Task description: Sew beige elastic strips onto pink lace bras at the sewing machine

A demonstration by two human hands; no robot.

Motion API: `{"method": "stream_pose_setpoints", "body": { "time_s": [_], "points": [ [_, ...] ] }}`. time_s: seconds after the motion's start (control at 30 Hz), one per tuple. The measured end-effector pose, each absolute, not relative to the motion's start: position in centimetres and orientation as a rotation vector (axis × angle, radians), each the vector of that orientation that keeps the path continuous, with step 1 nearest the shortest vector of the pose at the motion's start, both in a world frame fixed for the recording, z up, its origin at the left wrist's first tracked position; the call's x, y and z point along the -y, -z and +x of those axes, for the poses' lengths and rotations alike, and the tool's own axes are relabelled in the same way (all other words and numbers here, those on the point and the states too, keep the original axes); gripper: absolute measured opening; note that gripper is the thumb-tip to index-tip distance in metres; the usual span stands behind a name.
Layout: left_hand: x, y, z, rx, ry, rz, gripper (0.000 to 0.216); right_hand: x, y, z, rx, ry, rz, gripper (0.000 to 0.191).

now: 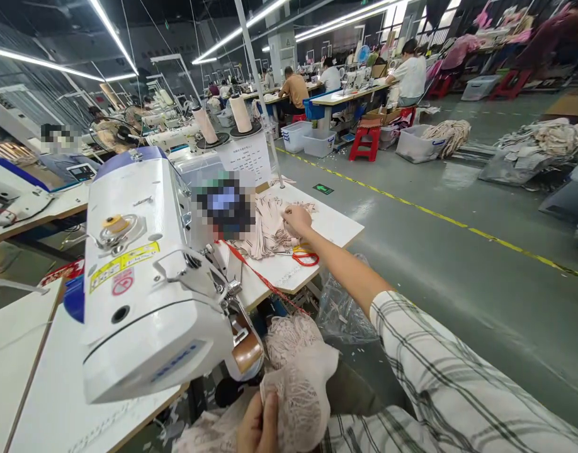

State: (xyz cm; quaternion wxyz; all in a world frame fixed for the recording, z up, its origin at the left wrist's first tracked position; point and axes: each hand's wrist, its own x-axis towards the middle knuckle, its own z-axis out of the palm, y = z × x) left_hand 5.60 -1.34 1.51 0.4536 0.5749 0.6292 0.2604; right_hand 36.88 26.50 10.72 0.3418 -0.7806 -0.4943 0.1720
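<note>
Head view: at six o'clock your left hand (257, 423) pinches gathered, sheer pale-pink fabric (299, 395); toward twelve, your right hand (297, 220) meets pale-pink cloth strips (265, 231) on the white wooden tabletop (339, 217), grip unclear.

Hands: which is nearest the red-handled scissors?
The right hand, at the pale strips beside the red-handled scissors; the left hand is farther off, pinching sheer pale fabric.

Sewing machines (138, 251) and thread cones (242, 114) show a sewing workshop.
</note>
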Motion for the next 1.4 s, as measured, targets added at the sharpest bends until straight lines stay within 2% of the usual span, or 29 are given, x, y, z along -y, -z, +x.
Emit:
{"method": "stream_pose_setpoints", "body": {
  "time_s": [0.17,0.2,0.27,0.33,0.43,0.53,0.63,0.73,0.87,0.97,1.03,1.13,1.23,1.3,1.4],
  "points": [
    [1.0,-4.3,4.9,-1.516,-0.637,1.568,0.055,-23.6,-11.0,36.2,1.282,-0.338,-1.906,0.026],
    [0.8,-4.7,4.7,-1.522,-0.652,1.578,0.054,-23.2,-10.7,35.7,1.135,-0.344,-1.701,0.023],
    [0.3,-5.2,4.0,-1.5,-0.679,1.548,0.049,-22.4,-9.9,34.4,1.071,-0.443,-1.589,0.028],
    [0.1,-5.3,3.4,-1.486,-0.688,1.484,0.045,-20.6,-8.8,32.8,1.049,-0.603,-1.526,0.029],
    [0.2,-5.2,2.6,-1.472,-0.694,1.424,0.042,-15.3,-6.9,30.2,1.059,-0.914,-1.405,0.015],
    [0.4,-5.2,2.0,-1.445,-0.698,1.422,0.041,-9.0,-4.7,27.8,0.957,-1.589,-1.075,0.04],
    [0.4,-5.3,1.7,-1.406,-0.686,1.469,0.04,-4.5,-3.0,26.1,0.961,-1.901,-0.963,0.042],
    [0.3,-5.4,1.8,-1.372,-0.642,1.534,0.039,-2.7,-2.8,25.0,1.247,-1.909,-0.921,0.036],
    [0.3,-5.6,2.0,-1.277,-0.576,1.636,0.037,-2.5,-4.1,23.8,1.695,-1.662,-0.87,0.019],
    [0.5,-5.6,2.1,-1.209,-0.515,1.66,0.038,-2.4,-4.9,22.8,1.844,-1.574,-0.884,0.016],
    [1.0,-5.2,2.4,-1.182,-0.572,1.67,0.037,-2.3,-4.9,22.3,1.786,-1.603,-0.898,0.017],
    [1.9,-3.8,3.6,-1.201,-0.843,1.659,0.023,-2.7,-4.2,21.9,1.491,-1.765,-0.938,0.024],
    [2.5,-2.3,4.8,-1.396,-1.062,1.683,0.015,-4.4,-3.5,22.2,1.261,-1.849,-1.001,0.032],
    [2.2,-2.0,4.9,-1.472,-1.126,1.879,0.017,-6.3,-3.6,22.6,1.25,-1.842,-1.023,0.034],
    [0.4,-3.1,3.8,-1.319,-1.077,2.28,0.03,-9.3,-4.6,23.5,1.31,-1.795,-1.022,0.036]
  ]
}}
